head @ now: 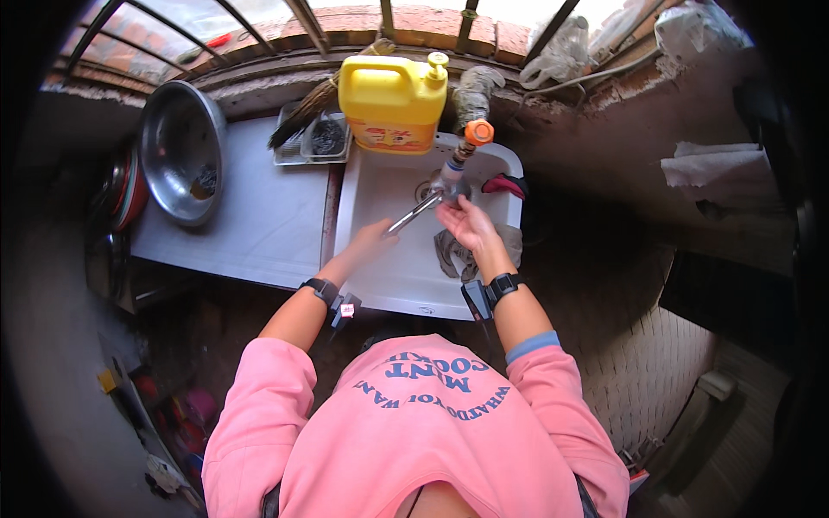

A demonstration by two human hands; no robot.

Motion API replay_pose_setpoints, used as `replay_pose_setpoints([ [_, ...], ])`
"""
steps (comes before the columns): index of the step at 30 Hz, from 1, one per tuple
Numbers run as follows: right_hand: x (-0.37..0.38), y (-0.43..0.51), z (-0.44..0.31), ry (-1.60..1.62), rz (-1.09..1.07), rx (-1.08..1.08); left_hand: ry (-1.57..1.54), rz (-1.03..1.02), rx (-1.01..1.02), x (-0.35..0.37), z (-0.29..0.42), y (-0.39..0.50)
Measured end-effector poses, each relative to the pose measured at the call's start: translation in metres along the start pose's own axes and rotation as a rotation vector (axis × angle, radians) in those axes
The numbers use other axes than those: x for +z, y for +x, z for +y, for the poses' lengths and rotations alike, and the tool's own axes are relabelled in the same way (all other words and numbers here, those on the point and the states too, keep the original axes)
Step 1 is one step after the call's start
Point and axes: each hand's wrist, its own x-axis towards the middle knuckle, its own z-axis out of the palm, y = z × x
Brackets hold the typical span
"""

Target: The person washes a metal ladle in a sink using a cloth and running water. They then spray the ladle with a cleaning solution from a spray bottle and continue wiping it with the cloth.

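My left hand (373, 241), slightly blurred, is closed around the end of a long metal handle (414, 215). The handle slants up to the right, to a rounded metal head (458, 190) under the tap, like that of a ladle. My right hand (467, 225) is at this head with palm turned up and fingertips close against it; whether it grips the head is unclear. Above both hands is the tap, with an orange knob (479, 132) and a pale spout (451, 172). Below them lies the white sink (382, 272), its drain (425, 191) partly hidden behind the metal utensil.
A grey-brown cloth (455, 254) lies at the sink's right side, and a dark-red cloth (505, 186) hangs over its rim. Behind stands a yellow jug (392, 97). Left are a white tray (285, 155), a hand broom (304, 115) and a tilted metal basin (178, 149) on the counter (259, 239).
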Motion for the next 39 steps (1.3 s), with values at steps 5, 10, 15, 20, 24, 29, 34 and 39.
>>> replay_pose_setpoints([
  [5,0.023,0.013,-0.004,-1.097,0.245,-0.276,-0.124,0.089,-0.122,0.013,-0.022,-0.036],
  [10,0.039,0.01,-0.02,-1.174,0.24,-0.617,-0.34,0.174,-0.257,0.031,-0.019,-0.051],
  [15,0.085,-0.062,-0.061,-1.305,0.166,-1.639,-0.308,0.128,-0.284,0.027,0.008,-0.064],
  [20,0.135,-0.103,-0.091,-2.041,0.059,-1.596,-0.357,0.129,-0.213,0.012,0.04,-0.091],
  [24,0.146,-0.105,-0.096,-2.278,0.23,-1.487,-0.38,0.159,-0.196,0.006,0.054,-0.112],
  [29,0.136,-0.113,-0.081,-1.963,0.387,-1.702,-0.385,0.226,-0.18,0.0,0.065,-0.134],
  [34,0.09,-0.129,-0.033,-1.42,0.153,-1.434,-0.353,0.296,-0.072,0.004,0.066,-0.144],
  [39,0.051,-0.141,-0.019,-0.417,-0.29,-0.098,-0.324,0.212,-0.01,0.009,0.062,-0.146],
])
